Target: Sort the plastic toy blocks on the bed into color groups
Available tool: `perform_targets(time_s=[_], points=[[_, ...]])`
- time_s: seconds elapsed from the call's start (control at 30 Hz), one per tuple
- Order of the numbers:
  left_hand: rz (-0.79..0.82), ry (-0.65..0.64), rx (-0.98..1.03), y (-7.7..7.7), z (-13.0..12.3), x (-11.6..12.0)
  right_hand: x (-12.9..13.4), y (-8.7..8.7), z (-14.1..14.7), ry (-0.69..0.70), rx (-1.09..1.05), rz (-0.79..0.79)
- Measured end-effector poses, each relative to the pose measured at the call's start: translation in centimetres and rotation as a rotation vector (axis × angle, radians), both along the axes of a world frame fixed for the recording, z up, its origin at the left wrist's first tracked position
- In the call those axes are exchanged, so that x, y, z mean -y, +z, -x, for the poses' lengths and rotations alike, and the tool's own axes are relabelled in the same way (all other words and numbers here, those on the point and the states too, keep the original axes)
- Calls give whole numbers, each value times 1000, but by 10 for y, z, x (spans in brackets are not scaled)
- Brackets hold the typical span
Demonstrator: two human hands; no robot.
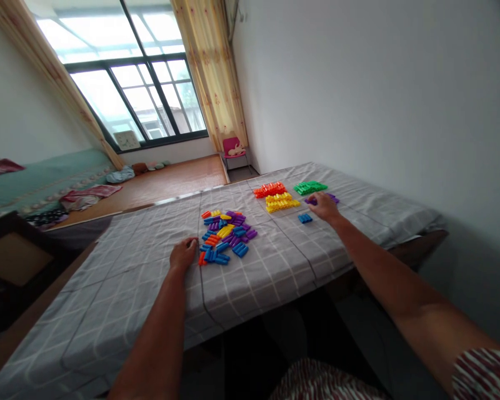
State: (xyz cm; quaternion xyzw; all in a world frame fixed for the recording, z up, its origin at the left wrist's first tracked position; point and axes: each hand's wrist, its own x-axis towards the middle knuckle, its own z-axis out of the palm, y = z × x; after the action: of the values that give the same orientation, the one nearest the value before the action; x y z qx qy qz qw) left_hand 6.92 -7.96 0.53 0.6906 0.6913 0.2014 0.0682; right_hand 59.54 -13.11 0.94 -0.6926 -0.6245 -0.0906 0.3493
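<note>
My right hand (324,206) is on the far right part of the cloth, fingers pinched on a purple plastic piece (310,201). More purple pieces (333,198) show just behind it, partly covered by the hand. A small group of blue pieces (305,218) lies in front of its fingertips. My left hand (184,252) rests on the cloth with curled fingers and nothing visible in them. Beside it spreads a mixed pile (225,232) of short, ribbed plastic pieces in blue, purple, orange and yellow.
Orange-red pieces (269,189), yellow pieces (281,202) and green pieces (310,188) sit in separate stacks toward the back. Grey checked cloth (150,289) covers the table, whose right end is close to a white wall (379,100). A pink chair (230,144) stands beyond.
</note>
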Motion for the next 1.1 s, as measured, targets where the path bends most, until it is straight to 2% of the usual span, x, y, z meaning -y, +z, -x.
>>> perform_targets(time_s=[0.07,0.17,0.3,0.43,0.5,0.57,0.67,0.77,0.83,0.9,1.0,1.1], points=[[0,17,-6,1,-1,0,0,-8,-36,-115,27,67],[-3,31,-8,1,-1,0,1,-22,-62,-148,80,178],[-12,5,-13,0,1,-1,4,-34,-66,-176,136,190],[-13,1,-4,0,-1,2,0,-25,-54,-224,132,86],[-15,5,8,0,-3,3,-7,-14,-29,-168,115,21],[-21,6,14,0,-4,4,-14,-2,11,12,88,10],[-31,-1,22,-2,-4,5,-21,10,89,341,17,96],[-26,-3,34,-4,-3,5,-28,9,160,539,65,199],[-25,-3,43,-5,-3,5,-34,4,191,552,118,237],[-26,-10,56,-5,-3,5,-40,-1,210,499,141,257],[-22,-22,78,-4,-3,6,-47,-6,221,447,103,254],[-21,-23,89,-2,-4,7,-47,-6,217,463,12,207]])
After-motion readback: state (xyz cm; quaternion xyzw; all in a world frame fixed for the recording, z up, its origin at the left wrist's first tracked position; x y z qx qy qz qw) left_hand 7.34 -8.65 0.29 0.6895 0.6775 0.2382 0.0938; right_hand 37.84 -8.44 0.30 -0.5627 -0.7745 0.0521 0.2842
